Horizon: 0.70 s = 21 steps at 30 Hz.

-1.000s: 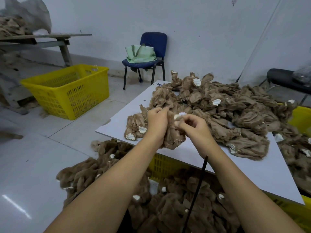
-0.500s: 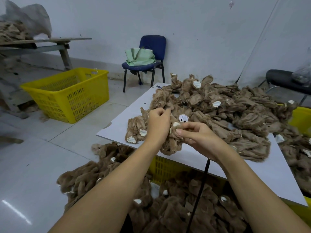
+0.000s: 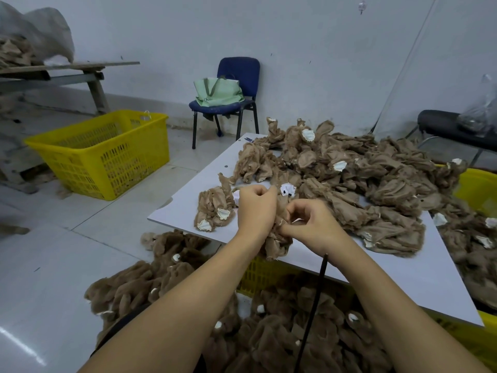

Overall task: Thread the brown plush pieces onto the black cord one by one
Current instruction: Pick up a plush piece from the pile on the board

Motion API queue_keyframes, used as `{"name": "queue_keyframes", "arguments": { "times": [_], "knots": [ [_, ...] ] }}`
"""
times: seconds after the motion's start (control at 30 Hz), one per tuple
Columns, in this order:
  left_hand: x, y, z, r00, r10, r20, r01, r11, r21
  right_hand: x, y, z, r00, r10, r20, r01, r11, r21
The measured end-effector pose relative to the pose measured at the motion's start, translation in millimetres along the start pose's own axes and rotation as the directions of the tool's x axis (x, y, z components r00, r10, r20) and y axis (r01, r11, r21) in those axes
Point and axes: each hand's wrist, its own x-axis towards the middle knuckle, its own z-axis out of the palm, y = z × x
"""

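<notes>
Plush piece [image 3: 278, 239] number whatever is bunched up between your hands right at the near edge of the white table [image 3: 403, 278], hanging a bit over the side. Your left hand [image 3: 255, 211] has its fingers curled round the top of it, and your right hand [image 3: 309, 224] is pinching the fabric just beside it, fingertips tucked into the fuzz. Looks to me like you're hunting for the hole to poke the cord through.

Black cord [image 3: 312, 313] comes out from under your right wrist and drops straight down toward the pile of brown pieces [image 3: 282, 340] below the table. I can't see its tip at all, your hand hides it, so no idea if it's through yet.

Stuff that could bite you from here:
- cord end slipping back out of your pinch, since the rest of it dangles and looks like it's pulling down
- grabbing two layers of fluff and missing the opening, everything's the same brown
- the piece sliding off the edge into that lower pile, then good luck finding it
- your elbow dragging the big heap [image 3: 363, 184] on the table, it sits really near your right hand

Keep the pinch tight and work over the table, not past the edge
</notes>
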Motion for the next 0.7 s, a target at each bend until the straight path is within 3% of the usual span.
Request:
{"name": "queue_keyframes", "arguments": {
  "times": [0.3, 0.47, 0.6, 0.63, 0.7],
  "knots": [
    [-9, -1, 4, 0.974, -0.226, -0.004, 0.224, 0.965, -0.137, 0, 3, 13, 0.977, -0.150, -0.152, 0.142, 0.988, -0.058],
    [-6, 2, -2, 0.986, -0.162, -0.031, 0.157, 0.979, -0.127, 8, 3, 5, 0.985, -0.134, -0.112, 0.129, 0.990, -0.053],
    [3, 6, -9, 0.997, -0.055, -0.055, 0.047, 0.991, -0.129, 9, 5, -8, 0.995, -0.036, -0.098, 0.049, 0.990, 0.135],
    [6, 8, -11, 0.996, -0.061, -0.061, 0.050, 0.986, -0.160, 9, 6, -9, 0.998, 0.023, -0.060, -0.008, 0.971, 0.237],
    [10, 12, -16, 0.989, -0.138, -0.046, 0.120, 0.952, -0.280, 11, 6, -9, 0.973, 0.182, 0.144, -0.227, 0.875, 0.428]
  ]
}}
